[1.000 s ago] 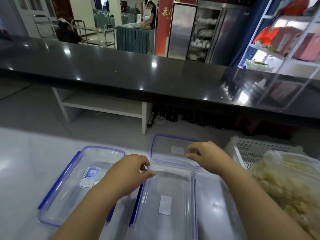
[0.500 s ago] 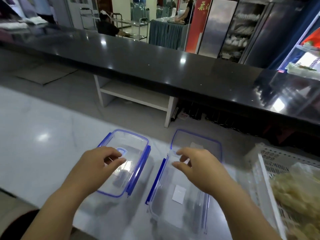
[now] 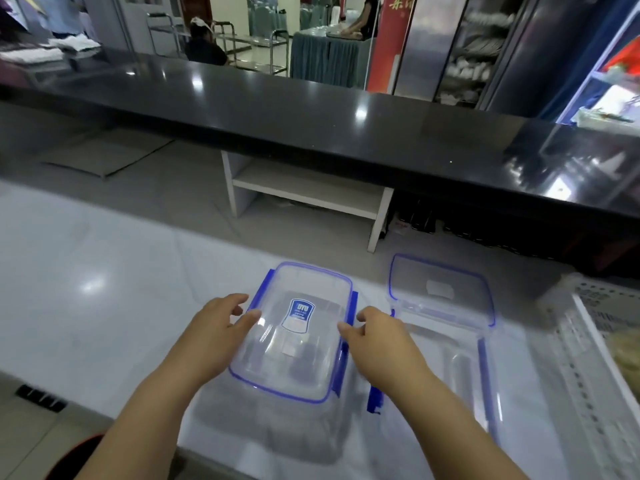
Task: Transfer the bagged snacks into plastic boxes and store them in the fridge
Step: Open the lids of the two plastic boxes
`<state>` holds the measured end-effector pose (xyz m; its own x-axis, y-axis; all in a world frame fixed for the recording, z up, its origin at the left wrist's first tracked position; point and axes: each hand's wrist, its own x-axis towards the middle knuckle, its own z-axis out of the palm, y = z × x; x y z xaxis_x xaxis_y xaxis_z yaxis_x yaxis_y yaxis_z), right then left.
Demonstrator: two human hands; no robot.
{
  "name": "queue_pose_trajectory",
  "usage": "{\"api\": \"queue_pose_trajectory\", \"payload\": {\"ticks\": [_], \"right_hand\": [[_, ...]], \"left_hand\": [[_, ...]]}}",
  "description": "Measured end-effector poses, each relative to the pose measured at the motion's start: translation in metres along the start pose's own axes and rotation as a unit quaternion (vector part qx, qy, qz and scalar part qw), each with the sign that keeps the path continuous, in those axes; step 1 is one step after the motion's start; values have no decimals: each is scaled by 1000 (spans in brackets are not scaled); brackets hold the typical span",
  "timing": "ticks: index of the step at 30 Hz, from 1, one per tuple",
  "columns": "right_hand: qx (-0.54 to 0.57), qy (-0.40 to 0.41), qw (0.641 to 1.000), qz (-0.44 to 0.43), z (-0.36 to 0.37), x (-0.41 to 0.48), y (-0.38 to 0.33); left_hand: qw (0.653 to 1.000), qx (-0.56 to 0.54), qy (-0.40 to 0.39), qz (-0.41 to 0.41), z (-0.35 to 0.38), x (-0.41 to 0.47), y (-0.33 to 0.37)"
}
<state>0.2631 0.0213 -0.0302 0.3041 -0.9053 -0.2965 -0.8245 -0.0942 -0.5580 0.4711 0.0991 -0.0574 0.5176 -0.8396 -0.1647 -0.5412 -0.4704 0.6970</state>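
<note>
Blue clips [image 3: 353, 305] are what both hands go for. The left hand [image 3: 214, 336] touches the left side of the shut box [image 3: 270, 431], with its thumb on the lid [image 3: 301, 358]. The right hand [image 3: 379, 344] touches the right side, by a clip. The fingers on both are loosely bent. I cannot tell if they pinch anything yet.

I think the step is to open this box. To do it well, flip each clip out and up, one side at a time. Hold the box down with the other hand so it does not slide on the smooth white surface [image 3: 121, 323]. Then lift the lid straight off.

Just to the right lies an open box [image 3: 450, 372], with a loose lid [image 3: 440, 289] behind it. Further right is a white basket [image 3: 588, 341] with the snacks [image 3: 627, 351], not yet in any box.

Half a second ago the right hand was over the open box. Now it has come across to the shut one. The left hand was on top of the shut box and now sits at its side.
</note>
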Motion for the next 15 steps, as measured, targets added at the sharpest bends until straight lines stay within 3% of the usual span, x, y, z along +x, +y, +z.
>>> {"api": "queue_pose_trajectory", "payload": {"ticks": [6,11,15], "right_hand": [[122,53,989,63,34,3,-12],[260,104,958,70,60,3,-20],[266,155,950,54,72,3,-21]], "left_hand": [[996,-15,-80,30,-6,23,-12],[996,-66,-61,13,-11,32,-20],[995,-79,-56,29,-10,35,-24]]}}
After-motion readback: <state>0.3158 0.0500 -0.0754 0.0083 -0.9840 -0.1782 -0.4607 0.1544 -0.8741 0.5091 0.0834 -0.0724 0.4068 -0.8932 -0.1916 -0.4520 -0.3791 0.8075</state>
